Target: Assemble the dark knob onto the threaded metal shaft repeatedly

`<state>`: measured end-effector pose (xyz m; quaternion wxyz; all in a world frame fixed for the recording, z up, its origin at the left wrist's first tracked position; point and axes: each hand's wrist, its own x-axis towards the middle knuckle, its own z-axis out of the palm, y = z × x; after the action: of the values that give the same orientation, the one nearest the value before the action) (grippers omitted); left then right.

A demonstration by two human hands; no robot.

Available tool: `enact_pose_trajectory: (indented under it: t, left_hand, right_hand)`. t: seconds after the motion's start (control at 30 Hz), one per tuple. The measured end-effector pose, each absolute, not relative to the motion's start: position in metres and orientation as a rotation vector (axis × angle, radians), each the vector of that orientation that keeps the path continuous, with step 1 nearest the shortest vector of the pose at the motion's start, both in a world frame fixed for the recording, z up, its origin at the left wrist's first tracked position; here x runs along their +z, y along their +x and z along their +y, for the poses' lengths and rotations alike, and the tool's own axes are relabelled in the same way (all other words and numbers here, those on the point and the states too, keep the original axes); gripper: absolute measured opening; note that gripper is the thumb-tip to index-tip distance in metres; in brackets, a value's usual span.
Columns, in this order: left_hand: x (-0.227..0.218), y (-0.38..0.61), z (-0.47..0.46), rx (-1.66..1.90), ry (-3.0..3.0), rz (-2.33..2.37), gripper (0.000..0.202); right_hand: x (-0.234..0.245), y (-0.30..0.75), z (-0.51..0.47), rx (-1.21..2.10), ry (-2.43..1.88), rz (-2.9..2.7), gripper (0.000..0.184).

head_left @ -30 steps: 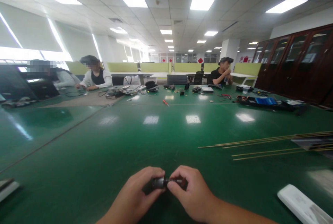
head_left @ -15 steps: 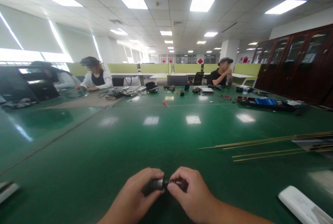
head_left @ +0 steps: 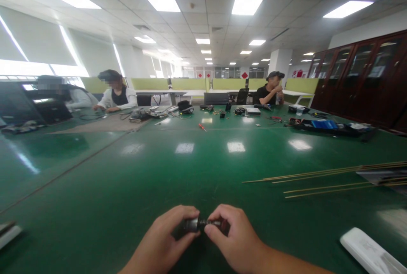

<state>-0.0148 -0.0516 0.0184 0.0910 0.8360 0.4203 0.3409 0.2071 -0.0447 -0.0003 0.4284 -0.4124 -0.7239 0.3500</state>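
Low in the middle of the head view, a small dark metal cylinder is held sideways above the green table. My left hand grips its wide grey end between thumb and fingers. A thinner ribbed shaft runs from it to the right. My right hand pinches that shaft between thumb and forefinger. Something reddish shows inside the right hand's curl, mostly covered by the fingers. What kind of part this is, I cannot tell.
Thin brass-coloured rods lie at right. A white case sits at lower right, a white-edged object at far left. A red screwdriver lies farther off on the green table. Tools and people line the far side.
My left hand has shifted very slightly left with the wide end, and a bit more of the ribbed shaft shows. My right hand stays in place.
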Motion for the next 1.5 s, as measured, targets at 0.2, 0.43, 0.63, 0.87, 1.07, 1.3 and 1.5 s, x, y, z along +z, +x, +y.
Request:
enact_pose_trajectory:
  t: [0.2, 0.43, 0.63, 0.87, 1.07, 1.3, 1.5]
  left_hand:
    - [0.021, -0.014, -0.053, 1.019, 2.472, 1.235, 0.028]
    - [0.024, -0.013, -0.052, 1.022, 2.479, 1.232, 0.027]
    - [0.019, -0.015, -0.052, 1.035, 2.496, 1.238, 0.029]
    - [0.021, -0.016, -0.052, 1.033, 2.491, 1.240, 0.027]
    - [0.019, -0.016, -0.052, 1.041, 2.464, 1.236, 0.026]
    - [0.011, -0.020, -0.050, 1.049, 2.450, 1.216, 0.026]
    - [0.016, -0.015, -0.052, 1.021, 2.424, 1.237, 0.026]
  right_hand:
    - [-0.002, 0.207, -0.045, 0.862, -1.028, -1.819, 0.005]
    - [-0.002, 0.207, -0.046, 0.868, -1.040, -1.818, 0.006]
    - [-0.001, 0.206, -0.046, 0.855, -1.048, -1.820, 0.005]
    - [0.001, 0.207, -0.047, 0.860, -1.067, -1.810, 0.007]
    - [0.002, 0.207, -0.047, 0.871, -1.070, -1.816, 0.008]
    - [0.003, 0.209, -0.048, 0.854, -1.064, -1.832, 0.008]
    - [0.003, 0.209, -0.047, 0.853, -1.085, -1.829, 0.009]
